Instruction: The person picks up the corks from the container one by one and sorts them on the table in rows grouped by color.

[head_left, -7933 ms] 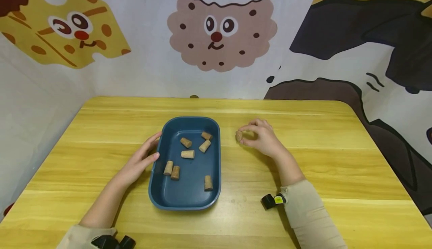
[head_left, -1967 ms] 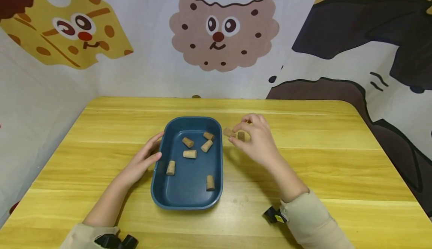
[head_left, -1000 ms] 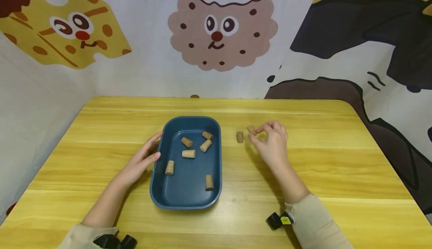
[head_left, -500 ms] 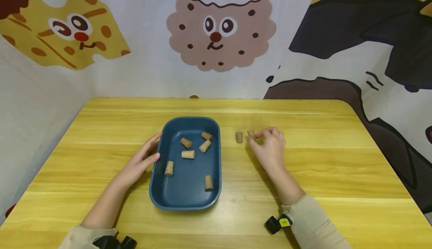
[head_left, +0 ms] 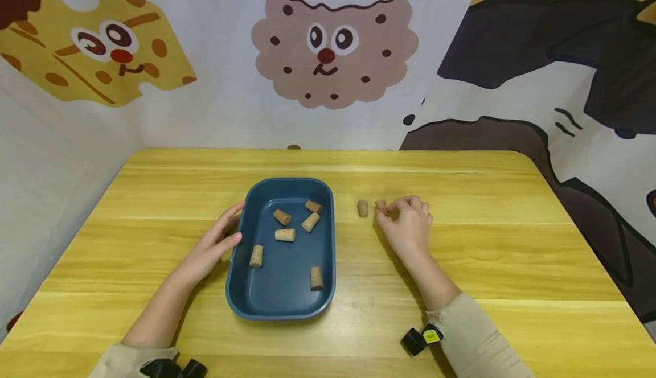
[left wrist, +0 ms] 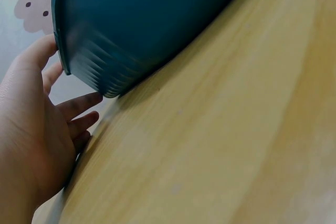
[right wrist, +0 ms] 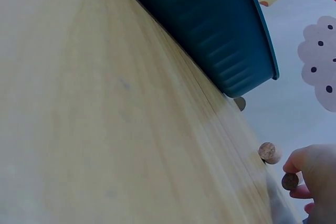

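Observation:
My right hand [head_left: 409,227] pinches a cork stopper [head_left: 380,206] between thumb and forefinger, low at the tabletop to the right of the tray. In the right wrist view that pinched cork [right wrist: 290,181] shows its round end. A second cork [head_left: 363,208] stands just left of it, touched by neither hand. My left hand [head_left: 212,244] rests against the left side of a blue tray [head_left: 332,253], fingers extended along its rim. Inside the tray lie several corks, among them a pale one [head_left: 285,234] and one near the right wall [head_left: 316,278].
The tray stands on a yellow wood-grain table [head_left: 492,253]. Behind the table hangs a white wall covering [head_left: 220,116] with cartoon prints. A black wrist camera [head_left: 414,341] sits at the right cuff, close above the tabletop.
The first cork was set down right of the tray. My right hand took another cork from the tray, carried it rightward and lowered it beside the first. My left hand stayed put.

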`<state>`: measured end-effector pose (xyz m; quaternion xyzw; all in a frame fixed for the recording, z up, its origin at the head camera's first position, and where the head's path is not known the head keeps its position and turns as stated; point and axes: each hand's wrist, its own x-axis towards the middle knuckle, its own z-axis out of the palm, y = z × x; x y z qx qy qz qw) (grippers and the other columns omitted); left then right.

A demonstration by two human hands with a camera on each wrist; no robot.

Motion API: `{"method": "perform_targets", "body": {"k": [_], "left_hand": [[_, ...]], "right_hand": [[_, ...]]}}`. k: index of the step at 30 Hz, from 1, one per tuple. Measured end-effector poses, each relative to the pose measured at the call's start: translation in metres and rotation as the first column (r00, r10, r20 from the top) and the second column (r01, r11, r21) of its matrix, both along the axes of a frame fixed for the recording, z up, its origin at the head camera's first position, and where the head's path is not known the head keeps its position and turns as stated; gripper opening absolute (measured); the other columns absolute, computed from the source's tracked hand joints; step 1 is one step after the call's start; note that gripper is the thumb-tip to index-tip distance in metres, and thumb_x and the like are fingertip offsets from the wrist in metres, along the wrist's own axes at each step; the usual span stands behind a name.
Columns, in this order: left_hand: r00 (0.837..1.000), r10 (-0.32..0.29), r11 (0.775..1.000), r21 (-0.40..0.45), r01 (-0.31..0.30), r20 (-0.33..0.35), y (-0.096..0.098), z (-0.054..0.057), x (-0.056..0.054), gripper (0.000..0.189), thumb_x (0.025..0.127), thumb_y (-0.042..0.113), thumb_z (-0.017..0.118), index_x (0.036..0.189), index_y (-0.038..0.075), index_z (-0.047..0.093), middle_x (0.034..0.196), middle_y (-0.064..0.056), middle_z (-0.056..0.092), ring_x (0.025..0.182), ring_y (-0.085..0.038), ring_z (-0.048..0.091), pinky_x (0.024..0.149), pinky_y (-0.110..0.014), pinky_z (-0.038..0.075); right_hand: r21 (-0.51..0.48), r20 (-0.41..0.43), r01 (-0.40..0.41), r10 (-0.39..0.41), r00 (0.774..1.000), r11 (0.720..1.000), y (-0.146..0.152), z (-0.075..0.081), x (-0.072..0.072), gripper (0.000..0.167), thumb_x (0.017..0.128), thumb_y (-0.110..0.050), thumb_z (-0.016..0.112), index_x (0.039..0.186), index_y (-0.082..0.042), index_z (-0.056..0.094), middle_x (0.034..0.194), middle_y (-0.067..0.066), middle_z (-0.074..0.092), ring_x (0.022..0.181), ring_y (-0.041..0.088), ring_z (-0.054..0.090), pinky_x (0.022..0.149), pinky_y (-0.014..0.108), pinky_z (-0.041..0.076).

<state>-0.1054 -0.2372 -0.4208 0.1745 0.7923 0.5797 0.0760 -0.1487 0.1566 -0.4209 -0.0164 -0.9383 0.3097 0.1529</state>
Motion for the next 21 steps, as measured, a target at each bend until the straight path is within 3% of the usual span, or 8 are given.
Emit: {"method": "perform_targets", "body": {"k": [21], "left_hand": [[1.000,0.006,1.000,-0.012,-0.006,-0.001,0.0005,0.0017,0.0001,0.058,0.102,0.011,0.046,0.154,0.022,0.023,0.147,-0.022,0.032,0.131,-0.037,0.033,0.094,-0.022,0.036]], "right_hand": [[0.035,0.061,0.005,-0.007,0.998,0.999,-0.0004,-0.0021,-0.0002,0.023,0.083,-0.028,0.066,0.078,-0.005,0.062,0.111,0.019,0.052,0.105,0.038,0.040,0.090,0.050,0.028]]}}
